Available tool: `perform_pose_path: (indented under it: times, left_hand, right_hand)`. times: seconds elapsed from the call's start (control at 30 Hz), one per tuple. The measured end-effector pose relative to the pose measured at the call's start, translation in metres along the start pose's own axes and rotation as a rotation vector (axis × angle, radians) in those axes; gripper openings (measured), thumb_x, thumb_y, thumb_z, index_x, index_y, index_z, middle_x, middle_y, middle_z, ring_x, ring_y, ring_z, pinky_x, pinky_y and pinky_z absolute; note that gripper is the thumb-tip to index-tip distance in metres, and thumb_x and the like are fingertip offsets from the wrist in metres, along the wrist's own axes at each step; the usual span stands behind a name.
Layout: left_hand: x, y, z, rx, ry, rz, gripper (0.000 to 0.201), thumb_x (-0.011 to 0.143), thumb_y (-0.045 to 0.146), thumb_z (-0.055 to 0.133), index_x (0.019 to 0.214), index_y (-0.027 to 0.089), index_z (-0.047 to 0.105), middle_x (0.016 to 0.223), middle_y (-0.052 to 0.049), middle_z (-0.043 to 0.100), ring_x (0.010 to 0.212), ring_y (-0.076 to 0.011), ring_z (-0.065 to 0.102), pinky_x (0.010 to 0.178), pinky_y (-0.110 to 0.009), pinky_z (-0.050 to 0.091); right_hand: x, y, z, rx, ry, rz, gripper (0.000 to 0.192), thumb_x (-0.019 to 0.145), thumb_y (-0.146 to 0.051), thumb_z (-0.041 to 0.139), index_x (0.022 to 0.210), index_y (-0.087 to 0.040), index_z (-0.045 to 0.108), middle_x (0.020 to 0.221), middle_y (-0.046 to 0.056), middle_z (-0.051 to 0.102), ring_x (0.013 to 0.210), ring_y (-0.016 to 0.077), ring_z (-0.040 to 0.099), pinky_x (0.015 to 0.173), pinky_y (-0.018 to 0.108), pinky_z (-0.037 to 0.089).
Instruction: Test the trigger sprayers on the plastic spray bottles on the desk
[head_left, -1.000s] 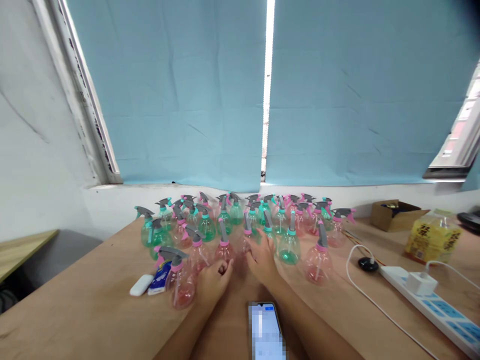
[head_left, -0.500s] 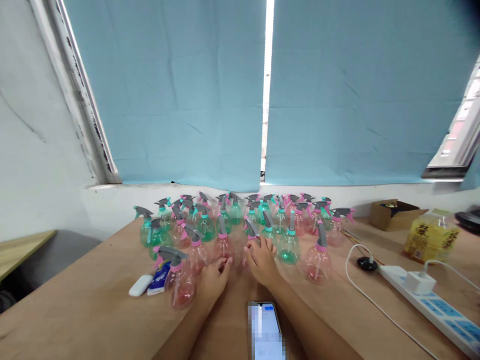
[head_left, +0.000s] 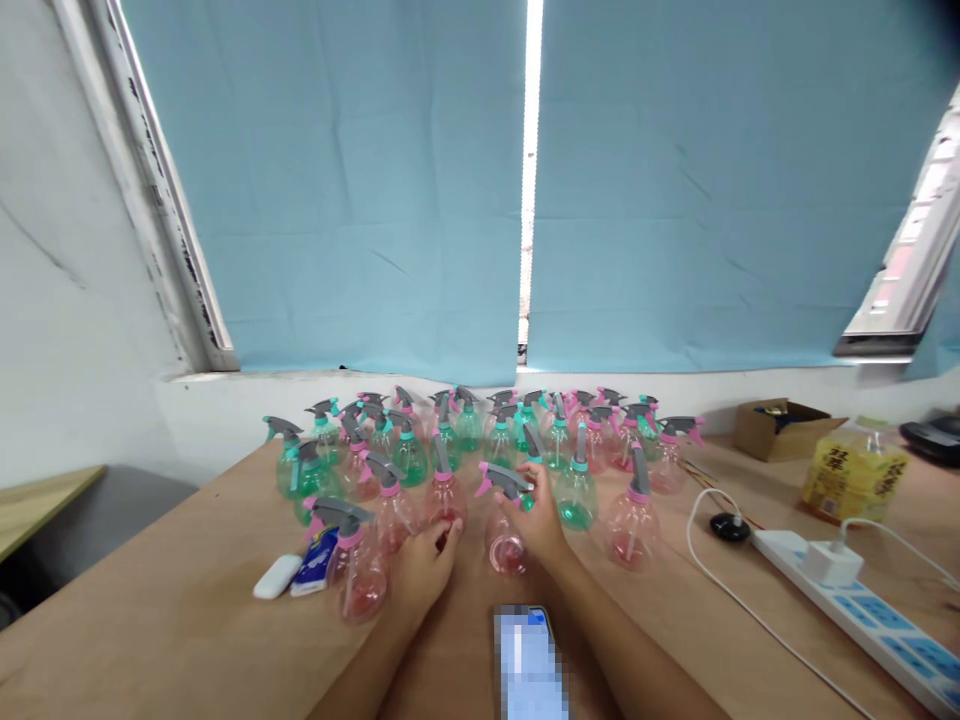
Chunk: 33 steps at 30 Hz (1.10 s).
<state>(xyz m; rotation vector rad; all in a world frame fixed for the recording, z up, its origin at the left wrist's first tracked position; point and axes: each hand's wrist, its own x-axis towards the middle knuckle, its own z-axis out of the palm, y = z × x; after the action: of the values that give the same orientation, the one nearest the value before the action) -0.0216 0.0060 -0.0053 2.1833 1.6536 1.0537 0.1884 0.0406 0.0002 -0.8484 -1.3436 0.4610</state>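
Note:
My right hand [head_left: 541, 515] is closed around the grey head of a clear pink spray bottle [head_left: 506, 552], whose pink nozzle faces left. The bottle looks almost upright. My left hand [head_left: 426, 562] rests low on the table, its thumb and fingers loosely curled and slightly apart, with nothing visible in it. Just beyond it stands a pink spray bottle [head_left: 446, 497]; whether the fingers touch it I cannot tell. Another pink spray bottle [head_left: 395, 515] is partly hidden behind that hand. A green spray bottle [head_left: 577, 497] stands right of my right hand.
Several pink and green spray bottles crowd toward the wall. At left lie a white case [head_left: 277, 577] and a blue packet [head_left: 315, 562]. A phone [head_left: 531, 665] lies in front. Rightward are a power strip [head_left: 862, 610], a cable, a yellow bag [head_left: 851, 475] and a cardboard box [head_left: 780, 432].
The spray bottle at my right hand has turned so its nozzle points left, and it shows more fully. My right hand has shifted to its right side. My left hand has barely moved.

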Motion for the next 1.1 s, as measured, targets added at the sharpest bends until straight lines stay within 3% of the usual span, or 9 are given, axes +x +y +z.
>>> perform_pose_path:
  times: [0.13, 0.2, 0.27, 0.37, 0.43, 0.6, 0.83, 0.97, 1.1]
  left_hand:
    - [-0.001, 0.002, -0.001, 0.02, -0.009, -0.007, 0.049, 0.099, 0.052, 0.037, 0.078, 0.02, 0.068, 0.078, -0.004, 0.073, 0.072, -0.0194, 0.063, 0.065, -0.025, 0.037]
    - [-0.001, 0.002, 0.0, 0.03, -0.016, 0.001, 0.049, 0.1, 0.051, 0.037, 0.078, 0.02, 0.067, 0.078, -0.004, 0.073, 0.072, -0.0186, 0.063, 0.064, -0.025, 0.037]
    - [0.0, 0.001, 0.0, 0.039, -0.02, 0.016, 0.048, 0.1, 0.05, 0.036, 0.078, 0.02, 0.067, 0.077, -0.003, 0.072, 0.071, -0.018, 0.063, 0.064, -0.025, 0.036]
    - [0.0, -0.002, 0.002, 0.039, -0.02, 0.039, 0.046, 0.1, 0.048, 0.037, 0.079, 0.02, 0.066, 0.077, -0.003, 0.071, 0.072, -0.0184, 0.063, 0.065, -0.025, 0.037]
    - [0.0, -0.004, 0.003, 0.038, -0.022, 0.047, 0.046, 0.1, 0.048, 0.037, 0.079, 0.021, 0.066, 0.076, -0.003, 0.071, 0.071, -0.0185, 0.063, 0.066, -0.025, 0.038]
    - [0.0, -0.005, 0.004, 0.03, -0.022, 0.037, 0.044, 0.099, 0.047, 0.039, 0.079, 0.021, 0.068, 0.074, -0.003, 0.072, 0.068, -0.0186, 0.062, 0.066, -0.025, 0.039]
    - [-0.001, -0.002, 0.003, 0.019, -0.043, 0.039, 0.044, 0.098, 0.046, 0.04, 0.077, 0.02, 0.068, 0.073, -0.004, 0.071, 0.068, -0.0188, 0.062, 0.064, -0.025, 0.038]
    - [0.0, -0.002, 0.004, 0.042, -0.055, 0.032, 0.046, 0.099, 0.048, 0.039, 0.076, 0.02, 0.066, 0.072, -0.002, 0.07, 0.068, -0.0178, 0.061, 0.063, -0.025, 0.036]
    - [0.0, -0.003, 0.005, 0.066, -0.059, 0.042, 0.047, 0.099, 0.048, 0.037, 0.074, 0.019, 0.064, 0.071, -0.002, 0.068, 0.067, -0.0171, 0.06, 0.063, -0.025, 0.035]
  right_hand:
    - [0.02, -0.014, -0.011, 0.035, -0.298, -0.026, 0.044, 0.079, -0.035, 0.073, 0.119, -0.023, 0.06, 0.112, 0.007, 0.064, 0.101, 0.0228, 0.059, 0.088, 0.035, 0.045]
    - [0.026, -0.015, -0.011, 0.081, -0.432, 0.019, 0.038, 0.078, -0.035, 0.072, 0.114, -0.023, 0.065, 0.1, 0.004, 0.066, 0.088, 0.02, 0.059, 0.078, 0.032, 0.045]
    - [0.028, -0.011, -0.007, 0.137, -0.501, 0.096, 0.024, 0.077, -0.033, 0.07, 0.098, -0.02, 0.07, 0.081, 0.001, 0.063, 0.071, 0.0154, 0.053, 0.067, 0.027, 0.041]
    - [0.027, -0.004, 0.001, 0.204, -0.488, 0.183, 0.009, 0.07, -0.027, 0.067, 0.075, -0.019, 0.067, 0.064, -0.003, 0.055, 0.062, 0.0126, 0.044, 0.06, 0.025, 0.035]
    - [0.028, -0.004, 0.003, 0.246, -0.489, 0.209, 0.007, 0.065, -0.022, 0.064, 0.071, -0.019, 0.066, 0.062, -0.003, 0.054, 0.061, 0.0124, 0.043, 0.059, 0.025, 0.034]
    - [0.032, -0.021, 0.001, 0.364, -0.592, 0.204, 0.022, 0.061, -0.015, 0.054, 0.075, -0.02, 0.07, 0.065, -0.002, 0.059, 0.062, 0.013, 0.047, 0.061, 0.025, 0.036]
    - [0.029, -0.026, 0.003, 0.379, -0.493, 0.317, 0.022, 0.059, -0.015, 0.054, 0.073, -0.02, 0.071, 0.061, -0.001, 0.063, 0.063, 0.0164, 0.055, 0.064, 0.028, 0.04]
    - [0.031, -0.026, 0.002, 0.437, -0.509, 0.283, 0.026, 0.059, -0.016, 0.055, 0.079, -0.02, 0.072, 0.065, 0.0, 0.066, 0.067, 0.0174, 0.061, 0.068, 0.028, 0.045]
    - [0.03, -0.029, 0.001, 0.513, -0.551, 0.337, 0.025, 0.059, -0.015, 0.054, 0.078, -0.019, 0.071, 0.064, 0.0, 0.065, 0.062, 0.0168, 0.062, 0.062, 0.027, 0.045]
